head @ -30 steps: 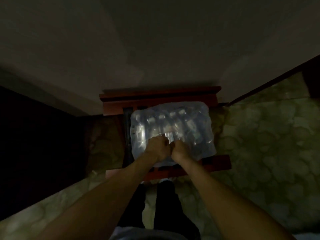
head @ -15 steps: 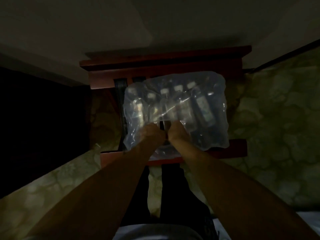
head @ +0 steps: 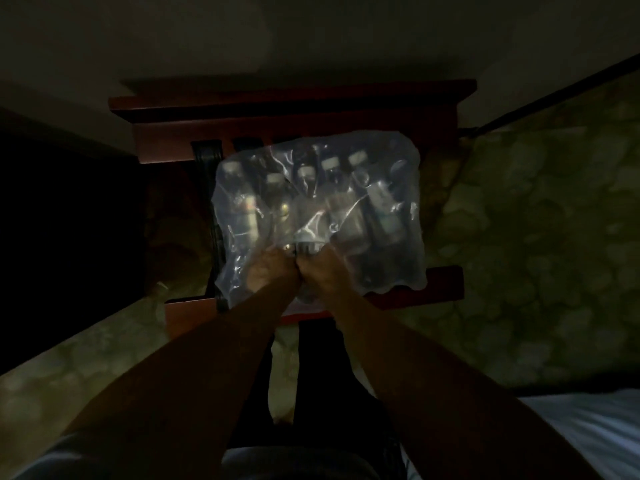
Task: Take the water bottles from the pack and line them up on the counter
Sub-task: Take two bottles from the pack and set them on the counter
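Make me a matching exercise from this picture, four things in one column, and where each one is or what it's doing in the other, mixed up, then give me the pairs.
Things
1. left hand
2. bottle caps
3. wooden stand
4. bedsheet

Places or states
A. lower right corner
B. white, at the pack's far end
C. gripping the plastic wrap beside the right hand
D. reddish-brown, under the pack

Pairs: 1-C, 2-B, 3-D, 4-A
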`<action>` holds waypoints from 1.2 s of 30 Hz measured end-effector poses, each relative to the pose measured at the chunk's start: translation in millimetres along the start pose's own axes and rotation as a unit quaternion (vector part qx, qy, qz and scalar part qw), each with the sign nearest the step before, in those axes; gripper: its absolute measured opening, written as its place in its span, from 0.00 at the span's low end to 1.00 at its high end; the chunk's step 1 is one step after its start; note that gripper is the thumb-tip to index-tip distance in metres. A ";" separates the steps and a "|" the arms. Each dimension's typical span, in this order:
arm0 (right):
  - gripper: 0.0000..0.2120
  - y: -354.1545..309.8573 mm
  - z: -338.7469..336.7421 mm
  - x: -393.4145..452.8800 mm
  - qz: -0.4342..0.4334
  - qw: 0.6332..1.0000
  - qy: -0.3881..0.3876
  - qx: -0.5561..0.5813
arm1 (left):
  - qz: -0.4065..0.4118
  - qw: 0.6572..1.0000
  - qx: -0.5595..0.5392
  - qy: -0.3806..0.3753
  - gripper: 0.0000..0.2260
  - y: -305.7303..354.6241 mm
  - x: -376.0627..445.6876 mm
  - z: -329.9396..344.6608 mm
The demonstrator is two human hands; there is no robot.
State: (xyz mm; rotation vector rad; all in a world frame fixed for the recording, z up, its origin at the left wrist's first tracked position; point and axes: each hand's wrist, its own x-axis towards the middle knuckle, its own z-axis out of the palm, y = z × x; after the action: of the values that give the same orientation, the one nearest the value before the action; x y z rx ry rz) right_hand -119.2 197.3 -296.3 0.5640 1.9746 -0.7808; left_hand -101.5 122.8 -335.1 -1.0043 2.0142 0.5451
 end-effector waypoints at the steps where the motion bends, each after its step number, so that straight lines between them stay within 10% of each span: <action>1: 0.21 -0.7 1.9 -2.4 0.003 1.000 0.009 0.014 | -0.008 1.000 0.003 0.002 0.14 -3.6 -0.8 -2.4; 13: 0.17 -26.6 -32.4 -59.1 0.105 0.970 0.056 0.211 | 0.034 0.974 -0.223 -0.024 0.16 -3.6 -37.9 -41.9; 20: 0.32 -19.2 -57.5 -105.5 0.090 0.967 0.079 0.224 | 0.081 0.948 -0.304 -0.040 0.19 -3.7 -68.0 -77.6; 25: 0.46 -17.2 -76.5 -138.5 0.091 0.983 0.111 0.118 | 0.153 0.964 -0.216 0.005 0.24 -4.9 -106.6 -89.7; 28: 0.37 -13.6 -80.2 -151.1 0.059 0.988 0.123 0.074 | 0.186 0.968 -0.158 0.055 0.26 -12.0 -126.1 -96.6; 36: 0.28 -10.1 -90.7 -176.8 0.029 0.989 0.142 0.009 | 0.069 0.874 -0.424 -0.226 0.14 -23.3 -142.9 -142.9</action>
State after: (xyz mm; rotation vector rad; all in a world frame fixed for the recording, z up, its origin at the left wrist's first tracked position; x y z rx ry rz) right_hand -93.6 241.3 -104.0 0.7762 2.2005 -0.7137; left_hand -97.8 80.1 -136.2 -1.0738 1.4054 1.6687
